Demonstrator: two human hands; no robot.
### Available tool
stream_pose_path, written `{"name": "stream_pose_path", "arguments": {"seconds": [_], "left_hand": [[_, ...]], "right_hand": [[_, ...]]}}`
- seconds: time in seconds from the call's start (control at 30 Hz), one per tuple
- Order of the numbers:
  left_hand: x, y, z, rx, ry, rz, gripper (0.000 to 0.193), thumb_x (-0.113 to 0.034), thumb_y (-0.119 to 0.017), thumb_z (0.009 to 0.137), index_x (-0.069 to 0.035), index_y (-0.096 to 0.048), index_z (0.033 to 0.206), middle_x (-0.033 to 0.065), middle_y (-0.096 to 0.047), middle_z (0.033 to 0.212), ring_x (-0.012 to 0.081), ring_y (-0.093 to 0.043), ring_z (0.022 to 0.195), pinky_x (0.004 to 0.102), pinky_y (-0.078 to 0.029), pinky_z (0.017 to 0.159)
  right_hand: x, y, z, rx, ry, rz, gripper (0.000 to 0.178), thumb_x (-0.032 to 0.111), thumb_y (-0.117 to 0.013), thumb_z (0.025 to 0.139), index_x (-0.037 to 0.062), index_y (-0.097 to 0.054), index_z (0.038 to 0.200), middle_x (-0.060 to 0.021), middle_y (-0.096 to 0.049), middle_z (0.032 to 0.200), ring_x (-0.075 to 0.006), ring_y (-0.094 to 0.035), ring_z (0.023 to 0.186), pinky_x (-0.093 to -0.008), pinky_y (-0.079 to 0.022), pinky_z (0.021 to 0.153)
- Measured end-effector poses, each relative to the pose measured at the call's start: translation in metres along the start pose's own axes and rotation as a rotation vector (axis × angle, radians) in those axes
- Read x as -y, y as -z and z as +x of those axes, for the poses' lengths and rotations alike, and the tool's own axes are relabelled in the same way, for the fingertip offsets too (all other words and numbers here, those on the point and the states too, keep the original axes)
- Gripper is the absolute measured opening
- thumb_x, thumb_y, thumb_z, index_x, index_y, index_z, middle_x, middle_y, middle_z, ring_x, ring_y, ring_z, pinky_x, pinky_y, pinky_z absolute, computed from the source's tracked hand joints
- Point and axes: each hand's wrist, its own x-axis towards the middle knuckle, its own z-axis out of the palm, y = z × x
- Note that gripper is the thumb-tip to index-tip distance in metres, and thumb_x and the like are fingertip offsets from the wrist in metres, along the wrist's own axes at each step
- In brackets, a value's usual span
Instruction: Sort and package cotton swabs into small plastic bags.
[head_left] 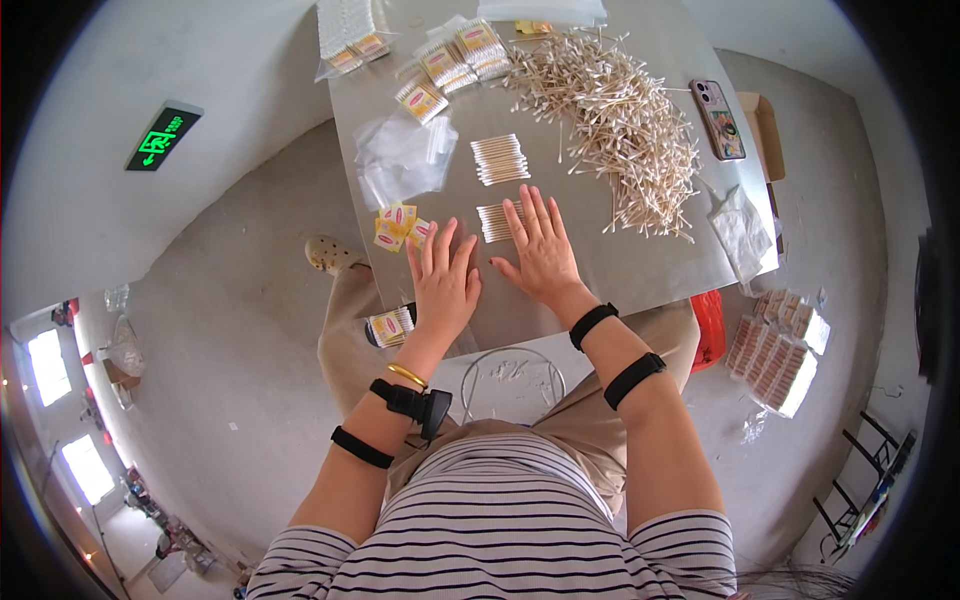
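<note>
My right hand (543, 248) lies flat with fingers stretched out, its fingertips over the right end of a small row of cotton swabs (494, 223), which it partly covers. Just beyond that row is a second neat row of swabs (499, 159) laid side by side. My left hand (442, 277) is open, fingers spread, near the table's front edge and beside several yellow printed cards (396, 222). It holds nothing. A big loose heap of cotton swabs (620, 130) covers the far right of the metal table (590, 262).
Clear plastic bags (402, 160) lie left of the rows, with filled swab packs (447, 65) behind them. A phone (718, 120) and a crumpled bag (740, 232) rest by the right edge. Below are a red bag (707, 330), stacked packs (775, 355) and a round stool (513, 352).
</note>
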Motion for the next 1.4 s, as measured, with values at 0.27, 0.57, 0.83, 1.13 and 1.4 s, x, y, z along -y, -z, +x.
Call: {"name": "stream_pose_path", "arguments": {"seconds": [0.27, 0.57, 0.83, 1.13, 1.4], "left_hand": [[-0.013, 0.001, 0.055, -0.113, -0.104, -0.018, 0.055, -0.037, -0.055, 0.098, -0.011, -0.048, 0.145, 0.0097, -0.035, 0.157, 0.0345, -0.023, 0.148, 0.0618, -0.009, 0.120], [-0.019, -0.015, 0.048, -0.083, -0.096, 0.016, 0.060, -0.043, -0.054, 0.098, -0.009, -0.046, 0.147, 0.0112, -0.035, 0.156, 0.0354, -0.024, 0.148, 0.0634, -0.008, 0.120], [-0.011, -0.011, 0.021, -0.092, 0.034, -0.080, 0.064, -0.042, -0.050, 0.100, -0.007, -0.035, 0.153, 0.0124, -0.030, 0.158, 0.0372, -0.022, 0.148, 0.0619, -0.008, 0.120], [0.030, 0.021, -0.100, -0.074, 0.254, -0.146, 0.062, -0.039, -0.051, 0.101, -0.007, -0.036, 0.151, 0.0114, -0.032, 0.157, 0.0348, -0.023, 0.148, 0.0584, -0.007, 0.121], [0.041, 0.029, -0.133, -0.105, 0.260, -0.144, 0.059, -0.038, -0.052, 0.100, -0.005, -0.040, 0.148, 0.0132, -0.034, 0.155, 0.0362, -0.025, 0.147, 0.0602, -0.010, 0.120]], "right_hand": [[0.002, -0.004, 0.004, -0.035, 0.009, -0.014, 0.088, 0.058, -0.050, 0.093, 0.0055, -0.022, 0.158, -0.0223, -0.014, 0.165, -0.0337, -0.010, 0.154, -0.0490, -0.009, 0.125], [0.000, -0.003, 0.001, -0.054, -0.009, 0.022, 0.084, 0.053, -0.047, 0.094, 0.0054, -0.023, 0.158, -0.0222, -0.015, 0.164, -0.0332, -0.011, 0.154, -0.0489, -0.010, 0.125], [0.002, -0.002, 0.001, -0.062, -0.005, 0.015, 0.087, 0.056, -0.050, 0.094, 0.0030, -0.022, 0.157, -0.0215, -0.015, 0.165, -0.0330, -0.011, 0.154, -0.0491, -0.009, 0.125], [0.008, -0.002, -0.006, -0.026, 0.059, 0.015, 0.094, 0.060, -0.054, 0.093, 0.0020, -0.018, 0.158, -0.0204, -0.013, 0.165, -0.0334, -0.009, 0.154, -0.0489, -0.009, 0.125], [0.050, -0.010, -0.021, 0.055, 0.116, -0.085, 0.094, 0.066, -0.045, 0.094, 0.0030, -0.017, 0.159, -0.0185, -0.011, 0.166, -0.0309, -0.006, 0.155, -0.0480, -0.005, 0.125]]}}
